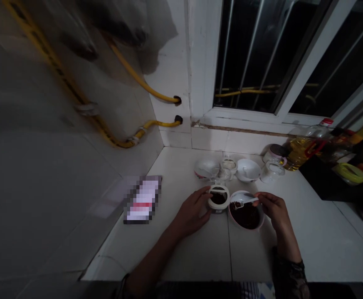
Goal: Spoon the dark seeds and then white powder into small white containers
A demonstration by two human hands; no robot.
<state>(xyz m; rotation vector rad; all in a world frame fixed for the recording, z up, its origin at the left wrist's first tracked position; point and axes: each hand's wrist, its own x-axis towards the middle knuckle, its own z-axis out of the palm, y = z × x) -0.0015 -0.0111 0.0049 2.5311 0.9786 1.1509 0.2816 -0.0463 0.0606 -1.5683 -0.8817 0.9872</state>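
The right hand (271, 209) pinches the white spoon (247, 202), likely light, stiff and best held by its handle, over the dark-filled bowl (240, 195); the left hand (193, 212) clasps the white-rimmed jar (227, 202).

A bowl (239, 195) in white, edged in pink, is filled with dark reddish-brown contents (248, 217). Over the bowl, a white spoon (251, 200) is seen. Left of the bowl, a jar (227, 203) is ringed in off-white. Beyond the bowl, rightward, a bottle (298, 150) of golden liquid is topped with red. Under the bowl, the white tabletop (204, 255) is crossed by dark lines.
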